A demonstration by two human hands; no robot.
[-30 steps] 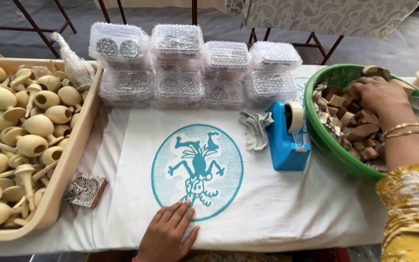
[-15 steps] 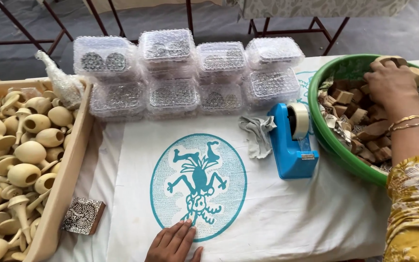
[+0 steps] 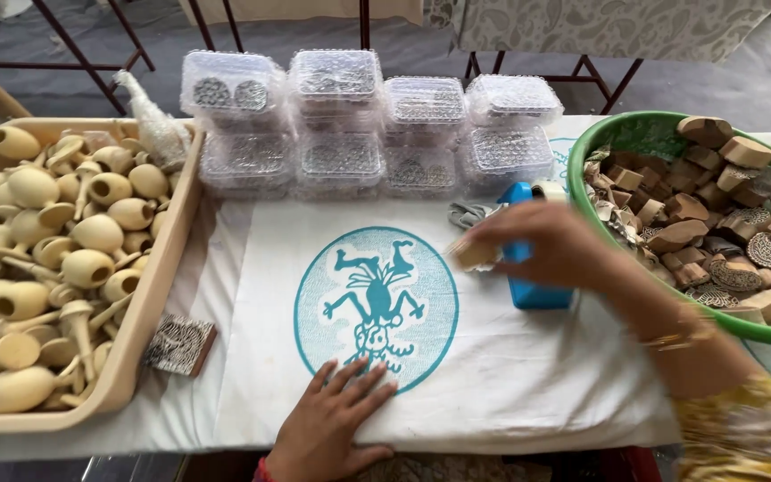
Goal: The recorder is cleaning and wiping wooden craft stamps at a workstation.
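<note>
The left hand lies flat, fingers spread and holding nothing, on the white cloth with a round teal printed figure, pressing on the cloth's near edge just below the print; the right hand is up over the cloth to the right of the print, blurred, fingers pinched around a small pale wooden block that sticks out toward the left; the block is above the cloth, near the right rim of the teal circle, and whether it touches the fabric can't be told from this view.

Right behind that hand sits a blue plastic tape dispenser, partly hidden by the fingers; further right is a big green plastic bowl heaped with brown carved wooden stamp blocks, and the right forearm with thin gold bangles crosses its near rim.

On the left side there's a beige tray full of pale wooden gourd-shaped pieces with stick handles; one dark patterned square stamp lies on the cloth just beside the tray; along the back edge, stacks of clear plastic lidded boxes holding round patterned things stand in a row.
</note>
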